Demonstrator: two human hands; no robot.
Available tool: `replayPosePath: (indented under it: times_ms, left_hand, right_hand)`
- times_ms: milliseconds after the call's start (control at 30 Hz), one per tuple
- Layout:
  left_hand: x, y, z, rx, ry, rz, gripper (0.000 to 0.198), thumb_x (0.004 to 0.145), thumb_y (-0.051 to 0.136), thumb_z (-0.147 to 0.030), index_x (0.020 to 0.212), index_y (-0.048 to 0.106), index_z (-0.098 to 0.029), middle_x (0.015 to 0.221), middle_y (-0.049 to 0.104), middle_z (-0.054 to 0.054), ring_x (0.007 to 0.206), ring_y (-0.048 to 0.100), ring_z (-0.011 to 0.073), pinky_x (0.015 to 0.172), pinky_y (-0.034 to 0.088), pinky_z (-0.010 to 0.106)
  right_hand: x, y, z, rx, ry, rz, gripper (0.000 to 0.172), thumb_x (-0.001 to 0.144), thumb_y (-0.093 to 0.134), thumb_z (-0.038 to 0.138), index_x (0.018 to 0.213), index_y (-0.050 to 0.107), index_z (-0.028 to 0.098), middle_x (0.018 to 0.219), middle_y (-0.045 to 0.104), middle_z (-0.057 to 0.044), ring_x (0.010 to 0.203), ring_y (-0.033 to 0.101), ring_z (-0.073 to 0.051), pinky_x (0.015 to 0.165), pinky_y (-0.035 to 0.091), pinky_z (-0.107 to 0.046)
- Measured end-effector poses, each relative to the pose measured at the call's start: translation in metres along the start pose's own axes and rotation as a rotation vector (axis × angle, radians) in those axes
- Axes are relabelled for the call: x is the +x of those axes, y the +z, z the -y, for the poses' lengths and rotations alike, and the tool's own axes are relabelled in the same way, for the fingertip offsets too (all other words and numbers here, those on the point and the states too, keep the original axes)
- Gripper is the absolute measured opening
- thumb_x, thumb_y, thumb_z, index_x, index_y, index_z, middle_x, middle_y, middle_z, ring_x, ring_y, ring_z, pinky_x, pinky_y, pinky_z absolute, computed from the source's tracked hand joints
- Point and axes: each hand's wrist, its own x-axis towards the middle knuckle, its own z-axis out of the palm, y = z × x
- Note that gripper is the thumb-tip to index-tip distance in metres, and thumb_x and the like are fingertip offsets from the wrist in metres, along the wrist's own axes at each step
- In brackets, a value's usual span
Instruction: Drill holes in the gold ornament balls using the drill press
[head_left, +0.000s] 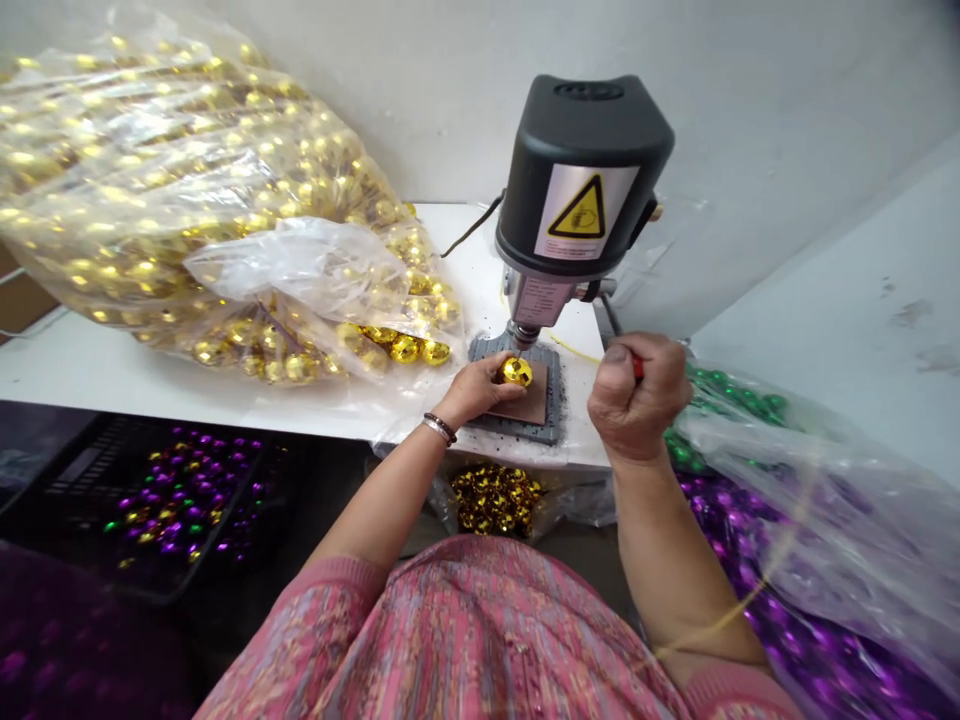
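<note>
My left hand (pixel 484 388) grips a shiny gold ball (pixel 517 372) between thumb and fingers, over a brown pad (pixel 525 405) on the grey base plate (pixel 553 400). Right above the ball is the chuck (pixel 523 335) of a small black drill press (pixel 589 170) with a yellow warning label; a thin bit reaches down to the ball. My right hand (pixel 637 392) is closed around the red-tipped lever (pixel 638 367) at the press's right side. Dark specks lie about the plate.
A big clear bag of gold balls (pixel 225 200) fills the left of the white table (pixel 300 408). Below the table edge are a bag of gold balls (pixel 499 500) and a black crate (pixel 82 455) of mixed balls. Green balls (pixel 739 395) and purple balls (pixel 795 610) lie in bags at right.
</note>
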Motion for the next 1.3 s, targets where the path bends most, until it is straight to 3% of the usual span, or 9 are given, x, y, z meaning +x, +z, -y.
replayPosePath:
  times_ms: [200, 300, 467, 633, 833, 967, 1067, 1200, 1300]
  left_hand:
    - [-0.002, 0.001, -0.001, -0.015, 0.009, -0.003, 0.075, 0.072, 0.086, -0.028, 0.142, 0.062, -0.018, 0.119, 0.077, 0.008, 0.105, 0.071, 0.0247, 0.097, 0.053, 0.035]
    - [-0.003, 0.002, -0.001, -0.057, -0.003, -0.002, 0.075, 0.073, 0.085, -0.026, 0.144, 0.061, -0.018, 0.120, 0.077, 0.008, 0.105, 0.071, 0.0233, 0.097, 0.054, 0.033]
    - [-0.006, 0.004, 0.001, -0.026, 0.010, 0.006, 0.077, 0.073, 0.082, -0.026, 0.145, 0.058, -0.014, 0.126, 0.074, 0.009, 0.110, 0.070, 0.0242, 0.100, 0.053, 0.034]
    - [-0.019, 0.000, 0.008, 0.048, 0.172, 0.038, 0.071, 0.073, 0.076, -0.019, 0.142, 0.058, -0.016, 0.133, 0.070, 0.010, 0.120, 0.066, 0.0263, 0.108, 0.050, 0.041]
    - [-0.052, -0.026, 0.028, 0.218, 0.432, 0.131, 0.077, 0.069, 0.067, -0.011, 0.145, 0.057, -0.020, 0.152, 0.057, 0.011, 0.138, 0.054, 0.0286, 0.118, 0.043, 0.045]
    - [-0.042, -0.051, 0.035, 0.318, 0.226, -0.163, 0.053, 0.081, 0.051, -0.005, 0.130, 0.066, -0.016, 0.130, 0.070, 0.011, 0.121, 0.065, 0.0234, 0.111, 0.049, 0.040]
    - [-0.017, -0.064, 0.032, 0.525, -0.056, -0.363, 0.032, 0.089, 0.052, -0.011, 0.113, 0.071, -0.012, 0.126, 0.069, 0.018, 0.120, 0.064, 0.0289, 0.106, 0.050, 0.041]
    - [0.007, -0.064, 0.029, 0.648, -0.282, -0.281, 0.033, 0.091, 0.061, -0.032, 0.117, 0.068, -0.013, 0.132, 0.065, 0.021, 0.113, 0.066, 0.0342, 0.094, 0.053, 0.044]
    - [0.007, -0.056, 0.036, 0.636, -0.249, -0.273, 0.033, 0.091, 0.062, -0.034, 0.117, 0.066, -0.014, 0.126, 0.065, 0.020, 0.111, 0.065, 0.0334, 0.095, 0.051, 0.044]
  right_hand:
    - [0.004, 0.003, 0.009, 0.041, 0.014, -0.098, 0.015, 0.095, 0.047, 0.027, 0.084, 0.057, 0.021, 0.071, 0.058, 0.000, 0.063, 0.053, -0.012, 0.061, 0.041, -0.028]
    - [0.041, 0.000, 0.014, 0.041, 0.139, -0.103, 0.024, 0.098, 0.047, 0.032, 0.080, 0.057, 0.019, 0.068, 0.055, 0.002, 0.062, 0.049, -0.009, 0.062, 0.039, -0.025]
    - [0.102, -0.001, -0.001, 0.073, 0.264, 0.088, 0.036, 0.102, 0.040, 0.036, 0.076, 0.054, 0.015, 0.066, 0.049, 0.006, 0.065, 0.044, -0.004, 0.067, 0.034, -0.021]
    - [0.107, 0.001, -0.009, 0.123, 0.299, 0.111, 0.043, 0.101, 0.041, 0.048, 0.079, 0.055, 0.014, 0.067, 0.050, 0.007, 0.067, 0.046, -0.003, 0.071, 0.035, -0.022]
    - [0.103, 0.001, -0.003, 0.082, 0.343, 0.094, 0.031, 0.101, 0.046, 0.033, 0.079, 0.055, 0.014, 0.067, 0.049, 0.007, 0.068, 0.048, -0.003, 0.072, 0.035, -0.023]
    - [0.105, 0.000, 0.004, 0.092, 0.357, 0.067, 0.027, 0.099, 0.048, 0.026, 0.075, 0.052, 0.015, 0.066, 0.047, 0.007, 0.067, 0.045, -0.003, 0.068, 0.032, -0.022]
    - [0.105, 0.000, 0.010, 0.064, 0.387, 0.068, 0.025, 0.097, 0.050, 0.017, 0.072, 0.049, 0.015, 0.065, 0.045, 0.008, 0.064, 0.042, -0.003, 0.068, 0.031, -0.023]
    - [0.101, -0.001, 0.011, 0.052, 0.359, 0.054, 0.024, 0.097, 0.051, 0.019, 0.074, 0.051, 0.015, 0.066, 0.045, 0.007, 0.065, 0.042, -0.004, 0.070, 0.034, -0.024]
    - [0.096, -0.001, 0.007, 0.070, 0.321, 0.050, 0.026, 0.100, 0.049, 0.028, 0.078, 0.054, 0.015, 0.071, 0.050, 0.005, 0.067, 0.045, -0.006, 0.072, 0.037, -0.025]
